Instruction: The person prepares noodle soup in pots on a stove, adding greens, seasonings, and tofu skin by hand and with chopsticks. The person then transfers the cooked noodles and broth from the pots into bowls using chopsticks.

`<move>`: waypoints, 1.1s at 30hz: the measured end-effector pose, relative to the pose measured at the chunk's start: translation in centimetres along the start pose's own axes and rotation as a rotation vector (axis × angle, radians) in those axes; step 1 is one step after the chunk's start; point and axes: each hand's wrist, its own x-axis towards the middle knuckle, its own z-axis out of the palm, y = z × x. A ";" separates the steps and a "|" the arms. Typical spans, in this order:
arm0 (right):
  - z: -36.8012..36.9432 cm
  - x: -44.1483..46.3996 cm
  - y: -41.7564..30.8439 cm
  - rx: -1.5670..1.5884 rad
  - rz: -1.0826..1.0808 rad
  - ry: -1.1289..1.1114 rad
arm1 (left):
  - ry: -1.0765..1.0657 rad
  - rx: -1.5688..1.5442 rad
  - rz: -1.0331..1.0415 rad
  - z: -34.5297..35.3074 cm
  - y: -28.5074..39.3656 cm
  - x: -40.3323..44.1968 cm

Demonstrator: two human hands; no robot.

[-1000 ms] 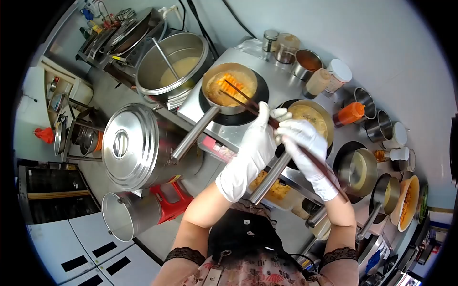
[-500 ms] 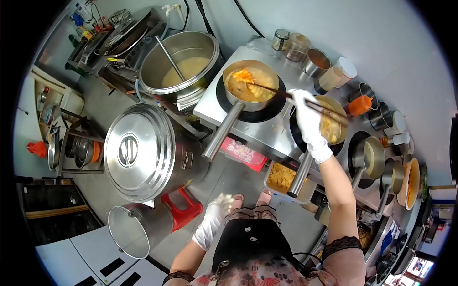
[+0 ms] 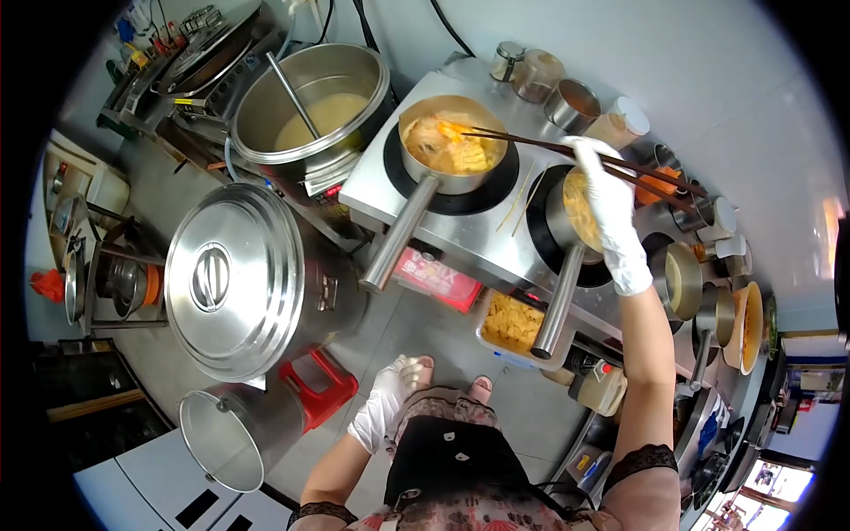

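My right hand point(image 3: 606, 199), in a white glove, grips long dark chopsticks point(image 3: 531, 142). Their tips reach into the left saucepan point(image 3: 422, 173), among orange and yellow food point(image 3: 465, 152) in broth. This pan sits on a black round hob, its long handle pointing toward me. Under my right wrist, a second saucepan point(image 3: 560, 212) with yellowish food is partly covered by the hand. My left hand point(image 3: 394, 389), gloved as well, hangs low beside my apron point(image 3: 452, 469). Its fingers look loosely apart and hold nothing.
A deep stockpot point(image 3: 381, 88) with pale liquid and a ladle handle stands left of the steel counter point(image 3: 367, 181). Nearer are a lidded steel pot point(image 3: 199, 292), a red stool point(image 3: 341, 398) and a bucket point(image 3: 186, 425). Jars point(image 3: 537, 75) line the wall. A food tub point(image 3: 513, 323) sits below.
My right hand and the chopsticks have shifted slightly right relative to the pans, the chopsticks lying flatter. The whole view has moved a little. My left hand stays low.
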 end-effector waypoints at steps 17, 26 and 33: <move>-9.5 -0.6 3.1 0.011 -0.174 -0.229 | -0.294 1.782 0.833 15.5 -14.4 24.8; -17.4 -5.0 1.6 0.312 -0.403 -0.150 | 0.727 1.718 0.265 21.3 -19.2 35.9; -20.8 -5.5 0.8 0.350 -0.427 -0.181 | 0.719 0.557 0.436 16.9 -20.5 45.6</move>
